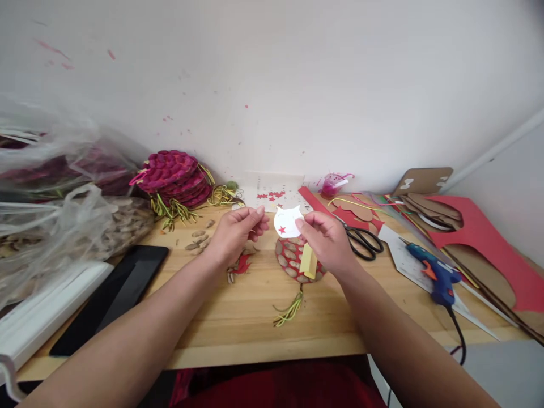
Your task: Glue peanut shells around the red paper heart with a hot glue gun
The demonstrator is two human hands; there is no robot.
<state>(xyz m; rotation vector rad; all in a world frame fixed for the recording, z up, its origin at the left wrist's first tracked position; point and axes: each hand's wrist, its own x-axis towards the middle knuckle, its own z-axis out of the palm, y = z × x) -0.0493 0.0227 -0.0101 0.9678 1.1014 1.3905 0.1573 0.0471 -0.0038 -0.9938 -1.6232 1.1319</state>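
Observation:
My right hand (325, 238) pinches a small white paper cutout (289, 219) at its right edge. The paper has a wavy top and a red star (282, 229) low on its left side. My left hand (242, 226) hovers to the left of the paper, apart from it, thumb and forefinger pressed together; whatever may be between them is hidden. Beneath the paper lies a round disc (288, 262) covered in peanut shells on red, partly hidden, with a folded yellow paper strip (308, 260) on it and a yellow-green string tassel (289, 311) at its near side.
Red stars (271, 196) lie on a white sheet at the back. Scissors (365, 242), a blue glue gun (442, 283) and cut red card (480, 232) occupy the right. Stacked magenta discs (174, 178), a bag of peanuts (119, 226) and a black tablet (114, 294) stand left.

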